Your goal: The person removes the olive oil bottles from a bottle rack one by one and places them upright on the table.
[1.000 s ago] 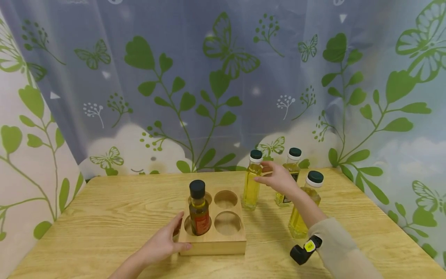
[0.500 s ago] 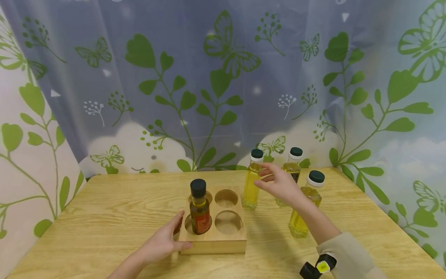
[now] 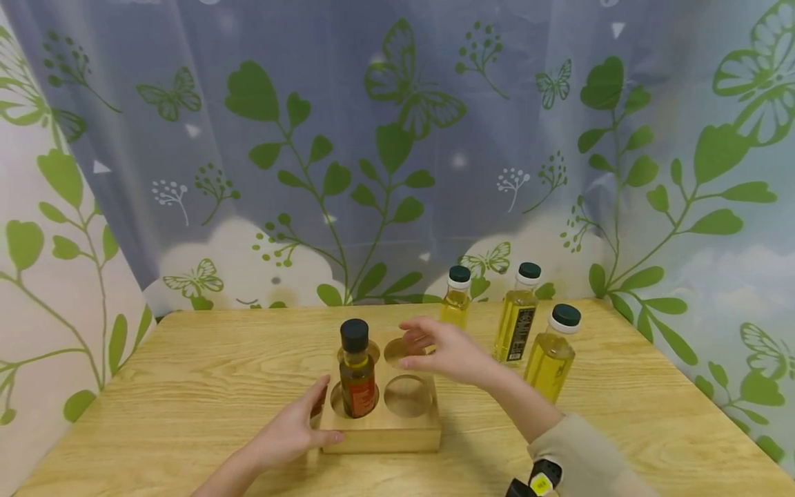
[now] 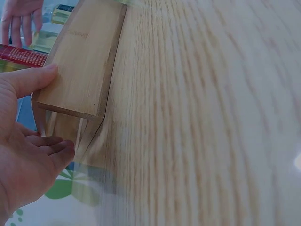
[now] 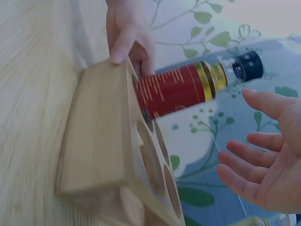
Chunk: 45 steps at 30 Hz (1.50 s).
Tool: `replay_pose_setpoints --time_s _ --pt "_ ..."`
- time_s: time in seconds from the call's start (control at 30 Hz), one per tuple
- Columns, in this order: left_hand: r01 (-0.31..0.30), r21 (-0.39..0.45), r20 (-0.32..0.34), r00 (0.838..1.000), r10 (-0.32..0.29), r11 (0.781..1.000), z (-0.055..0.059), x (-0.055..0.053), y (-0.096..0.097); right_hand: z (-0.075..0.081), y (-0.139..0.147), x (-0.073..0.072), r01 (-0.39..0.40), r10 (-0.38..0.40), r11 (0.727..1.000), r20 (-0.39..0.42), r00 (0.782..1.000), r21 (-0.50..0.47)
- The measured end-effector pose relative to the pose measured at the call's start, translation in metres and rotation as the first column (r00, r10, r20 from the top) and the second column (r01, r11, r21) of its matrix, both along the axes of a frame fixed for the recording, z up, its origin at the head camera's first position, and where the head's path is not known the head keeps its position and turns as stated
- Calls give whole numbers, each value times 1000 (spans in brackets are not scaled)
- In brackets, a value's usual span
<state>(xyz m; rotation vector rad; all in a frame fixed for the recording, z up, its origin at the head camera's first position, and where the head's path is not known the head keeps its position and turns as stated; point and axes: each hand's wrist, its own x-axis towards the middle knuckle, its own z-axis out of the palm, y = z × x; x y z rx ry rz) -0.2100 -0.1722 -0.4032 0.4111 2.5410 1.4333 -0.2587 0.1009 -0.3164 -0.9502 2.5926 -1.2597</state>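
Observation:
A dark oil bottle (image 3: 358, 386) with a black cap and red label stands in the front-left hole of a wooden bottle rack (image 3: 380, 440). My left hand (image 3: 290, 426) holds the rack's left front corner, thumb on the front face and fingers at the open side, as the left wrist view shows. Above the rack's right-hand holes hovers my right hand (image 3: 450, 351), fingers apart with nothing between them. In the right wrist view the right hand (image 5: 268, 150) is spread beside the dark bottle (image 5: 178, 90), apart from it. The rack's other holes hold no bottle.
Three yellow oil bottles with dark green caps stand right of the rack: a left one (image 3: 455, 307), partly hidden by my right hand, a rear one (image 3: 517, 323) and a nearer one (image 3: 550, 362). A patterned curtain (image 3: 397, 172) hangs behind the wooden table (image 3: 205, 373).
My right hand has come away from the left yellow bottle and moved left and nearer, over the rack. The left hand, rack and bottles have stayed put.

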Motion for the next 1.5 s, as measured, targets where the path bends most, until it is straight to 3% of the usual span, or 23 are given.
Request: replay_pose_setpoints --time_s 0.23,0.4,0.83,1.13,1.33,1.5 --pt "13 7 -13 1000 -13 1000 1 -2 1 -2 -25 2 -67 70 996 43 997 -53" --pt "22 17 1 1000 -22 1000 3 -2 2 -6 -41 4 -95 96 995 12 995 -19" --pt "45 35 2 999 -45 998 5 -2 3 -15 -54 9 -31 29 999 30 999 43" --pt "32 35 16 999 -32 999 3 -1 2 -18 -57 11 16 -12 997 -49 999 78" --pt "24 34 26 999 -25 999 1 0 0 -19 -53 9 34 -30 999 -95 995 40" --pt "8 28 23 1000 -8 1000 0 0 -1 -4 -49 9 56 -58 998 -58 997 -27"
